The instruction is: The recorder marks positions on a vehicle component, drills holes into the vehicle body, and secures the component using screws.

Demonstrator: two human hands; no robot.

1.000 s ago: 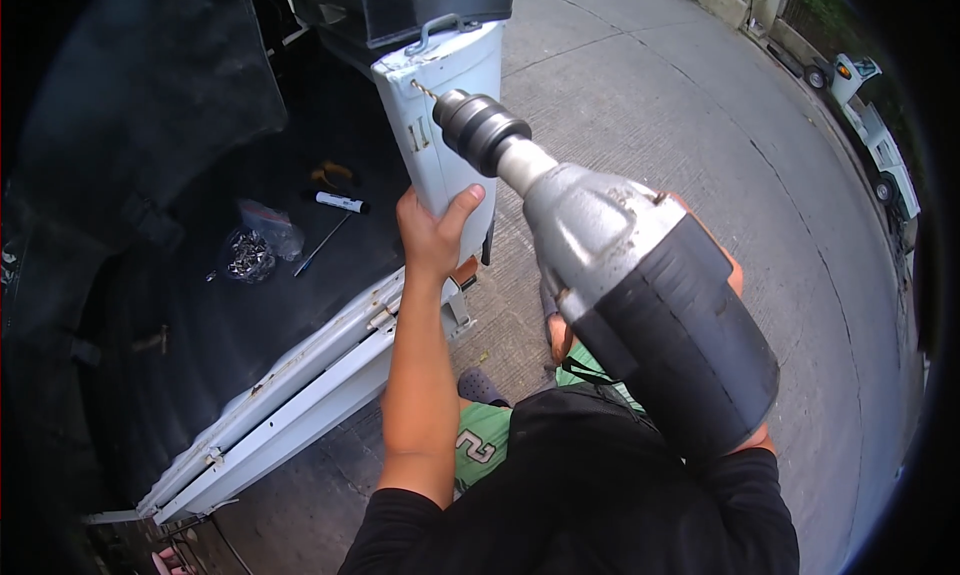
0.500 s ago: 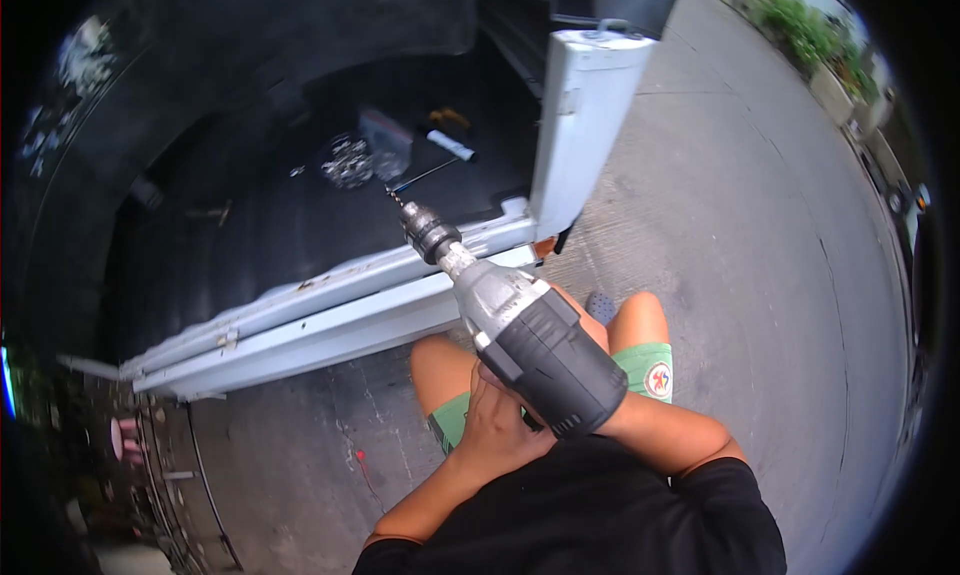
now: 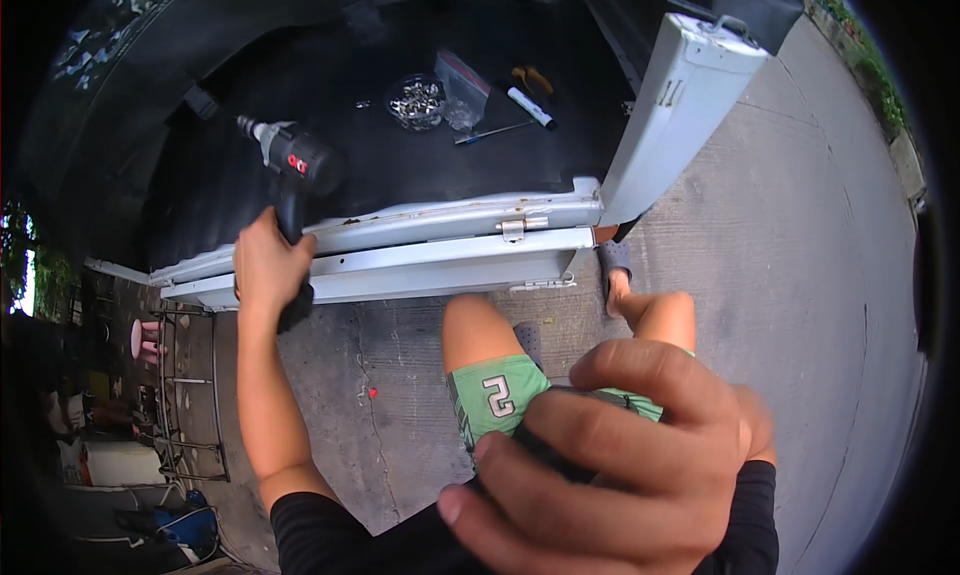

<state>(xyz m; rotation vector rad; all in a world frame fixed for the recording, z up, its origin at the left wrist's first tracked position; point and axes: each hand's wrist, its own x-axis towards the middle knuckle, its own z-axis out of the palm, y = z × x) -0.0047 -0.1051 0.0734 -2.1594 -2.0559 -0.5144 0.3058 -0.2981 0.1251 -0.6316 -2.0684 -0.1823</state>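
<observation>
Presumably the tool-handling step: my left hand grips the drill over the black-lined bed — my right hand curls, contents unclear; next, I judge, calls for a steady wrist.

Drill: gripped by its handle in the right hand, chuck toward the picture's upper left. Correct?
Wrong hand. The head view shows the drill gripped by its handle in the left hand, chuck toward the picture's upper left; the right hand is apart from it, close to the camera.
</observation>
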